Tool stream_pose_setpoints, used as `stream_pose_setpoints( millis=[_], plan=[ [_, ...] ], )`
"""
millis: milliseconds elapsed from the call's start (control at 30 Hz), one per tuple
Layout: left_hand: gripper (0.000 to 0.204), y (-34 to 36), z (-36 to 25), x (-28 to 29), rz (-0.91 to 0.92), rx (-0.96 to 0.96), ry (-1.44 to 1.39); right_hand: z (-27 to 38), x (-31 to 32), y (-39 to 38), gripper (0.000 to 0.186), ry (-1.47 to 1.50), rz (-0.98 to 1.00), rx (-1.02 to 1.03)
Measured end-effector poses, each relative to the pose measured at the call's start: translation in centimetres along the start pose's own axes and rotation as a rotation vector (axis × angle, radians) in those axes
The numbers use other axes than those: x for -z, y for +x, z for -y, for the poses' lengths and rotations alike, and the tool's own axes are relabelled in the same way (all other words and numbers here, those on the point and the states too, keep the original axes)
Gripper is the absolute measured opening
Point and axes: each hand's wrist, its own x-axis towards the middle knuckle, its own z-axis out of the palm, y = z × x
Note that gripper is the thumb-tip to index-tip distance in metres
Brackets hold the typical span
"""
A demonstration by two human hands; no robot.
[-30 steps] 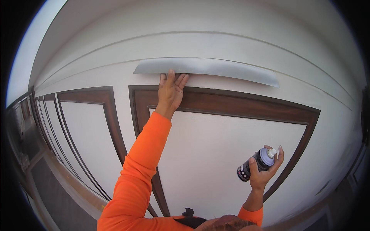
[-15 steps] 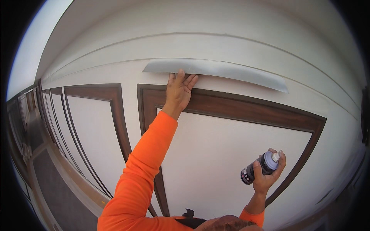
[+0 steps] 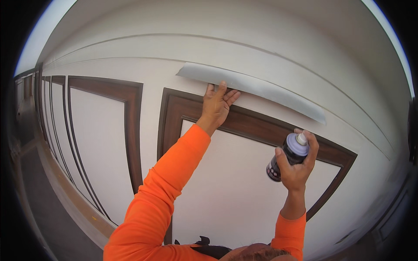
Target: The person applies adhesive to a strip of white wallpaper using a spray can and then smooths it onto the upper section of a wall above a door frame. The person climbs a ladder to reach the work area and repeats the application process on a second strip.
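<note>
A long, thin silver-grey sheet strip (image 3: 261,89) lies along a narrow groove line on the white wall. Its lower edge is pinched by my left hand (image 3: 216,103), thumb in front and the other fingers partly hidden beneath. In my right hand (image 3: 298,172) is a dark spray can (image 3: 285,158) with a pale top and white nozzle. The can leans slightly, with my fingers wrapped round it and the index finger up by the nozzle. It stands apart from the strip, below its right end.
Brown wooden frame moulding (image 3: 257,122) surrounds a white wall panel (image 3: 230,182) below the strip. More framed panels (image 3: 102,143) run off to the left. A dark grey floor covering (image 3: 52,204) runs along the wall's foot at the left.
My right hand has raised the spray can closer to the strip and turned it more upright. The view has shifted, and the strip now slopes more steeply down to the right, still in my left hand.
</note>
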Motion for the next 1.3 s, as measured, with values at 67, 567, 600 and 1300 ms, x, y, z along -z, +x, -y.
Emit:
stream_pose_setpoints(
  millis=[67,567,600,1300],
  plan=[
    [0.047,0.0,-0.1,0.1,0.005,-0.001,-0.001,-0.1,-0.7,2.7,0.069,-0.079,-0.027,0.048],
    [0.052,-0.1,-0.4,0.3,0.050,0.005,-0.030,-0.2,-5.8,16.2,0.062,-0.353,-0.020,-0.121],
    [0.053,-0.1,-0.5,0.5,0.052,0.009,-0.034,-0.4,-6.0,16.4,0.063,-0.360,-0.021,-0.123],
    [0.052,-0.1,-0.7,0.5,0.044,0.012,-0.063,-0.4,-6.6,26.1,0.070,-0.542,-0.169,0.111]
  ],
)
